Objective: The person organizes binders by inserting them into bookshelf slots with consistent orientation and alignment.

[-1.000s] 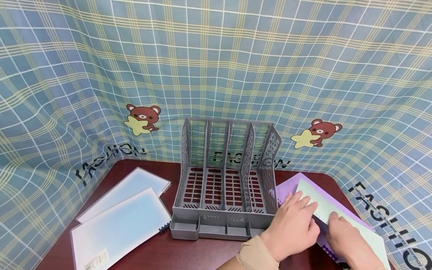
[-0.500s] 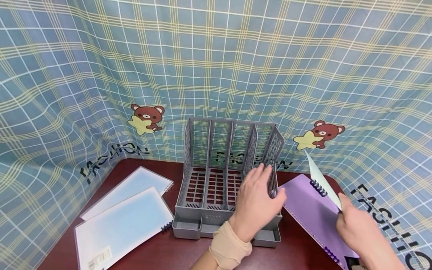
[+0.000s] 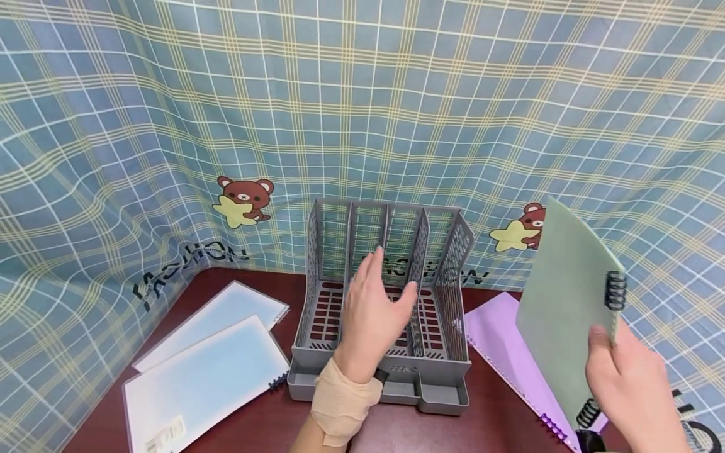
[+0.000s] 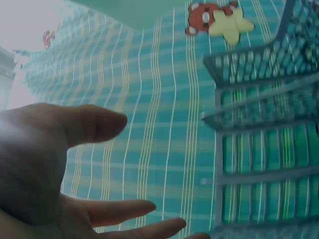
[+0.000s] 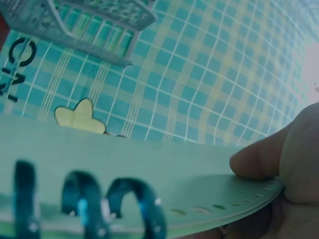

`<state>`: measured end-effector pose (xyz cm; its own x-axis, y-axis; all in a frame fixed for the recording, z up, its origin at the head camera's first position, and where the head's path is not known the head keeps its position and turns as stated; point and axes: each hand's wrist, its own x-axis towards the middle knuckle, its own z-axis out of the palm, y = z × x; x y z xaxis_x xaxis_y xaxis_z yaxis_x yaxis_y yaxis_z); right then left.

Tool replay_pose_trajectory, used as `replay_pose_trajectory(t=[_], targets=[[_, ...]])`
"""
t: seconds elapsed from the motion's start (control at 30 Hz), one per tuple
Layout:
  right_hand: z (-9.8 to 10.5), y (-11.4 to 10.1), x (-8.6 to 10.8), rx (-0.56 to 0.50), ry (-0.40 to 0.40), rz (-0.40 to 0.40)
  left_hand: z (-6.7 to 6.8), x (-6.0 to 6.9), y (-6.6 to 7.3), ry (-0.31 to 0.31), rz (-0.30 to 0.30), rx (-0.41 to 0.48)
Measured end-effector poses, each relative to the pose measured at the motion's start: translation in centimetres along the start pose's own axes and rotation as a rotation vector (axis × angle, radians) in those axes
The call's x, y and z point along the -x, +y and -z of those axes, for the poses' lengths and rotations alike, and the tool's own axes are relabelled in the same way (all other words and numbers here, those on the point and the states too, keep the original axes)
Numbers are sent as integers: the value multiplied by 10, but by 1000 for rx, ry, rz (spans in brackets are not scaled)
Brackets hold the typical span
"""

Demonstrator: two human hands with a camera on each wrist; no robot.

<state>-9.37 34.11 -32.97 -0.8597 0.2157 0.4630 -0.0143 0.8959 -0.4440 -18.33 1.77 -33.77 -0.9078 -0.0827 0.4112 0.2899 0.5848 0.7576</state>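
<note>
- The green notebook is up in the air on your right, standing roughly on edge, with its broad face turned partly toward you.
- Your right hand has it: the grip is pinching the bound edge, thumb on the near face and fingers behind, between an upper set of black rings and a lower one.
- The purple notebook lies on the counter beyond it, and the green one hides part of its cover from your head view.
- Your left hand holds nothing; its grip is spread, fingers extended and thumb well apart, in front of the gray rack. A beige wrap circles that wrist.
- The rack stands upright at the middle of the counter, with four tall compartments side by side and a row of small trays along its front.
- To the left of it you have two pale blue notebooks lying flat, the nearer one partly over the farther one. The nearer carries a white label at its near corner.
- Behind everything hangs a blue plaid curtain printed with brown bears holding yellow stars.
</note>
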Motion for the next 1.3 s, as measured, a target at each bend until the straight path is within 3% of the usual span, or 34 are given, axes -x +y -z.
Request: replay_pose_trajectory(t=[0.2, 0.33, 0.63, 0.67, 0.77, 0.8, 0.87, 0.9, 1.0, 1.03, 1.1, 1.13, 1.17, 1.3], targets=[[12, -3, 8, -113, 31, -145, 16, -11, -19, 113, 32, -32], [18, -6, 12, -171, 64, -252, 29, -20, -36, 150, 67, -46], [24, -28, 15, -233, 215, -355, 69, -46, -90, 114, 131, -114], [23, -33, 15, -306, 244, -365, 73, -49, -96, 105, 139, -124], [16, -50, 13, -694, 347, -346, 82, -59, -114, 60, 166, -146], [14, -55, 12, -739, 361, -332, 85, -62, -118, 43, 174, -149], [8, -61, 11, -934, 378, -330, 86, -67, -127, 8, 179, -157], [6, -62, 11, -925, 362, -334, 87, -69, -130, -8, 182, -157], [4, -58, 13, -629, 298, -339, 85, -76, -135, -49, 169, -162], [3, -56, 13, -609, 289, -329, 83, -78, -136, -53, 163, -165], [3, -54, 13, -428, 284, -266, 80, -82, -137, -57, 160, -164], [2, -53, 12, -402, 293, -235, 79, -84, -137, -58, 158, -161], [1, -55, 12, -420, 300, -212, 76, -86, -137, -62, 161, -153], [-7, -66, 10, -733, 318, -230, 66, -92, -139, -81, 167, -123]])
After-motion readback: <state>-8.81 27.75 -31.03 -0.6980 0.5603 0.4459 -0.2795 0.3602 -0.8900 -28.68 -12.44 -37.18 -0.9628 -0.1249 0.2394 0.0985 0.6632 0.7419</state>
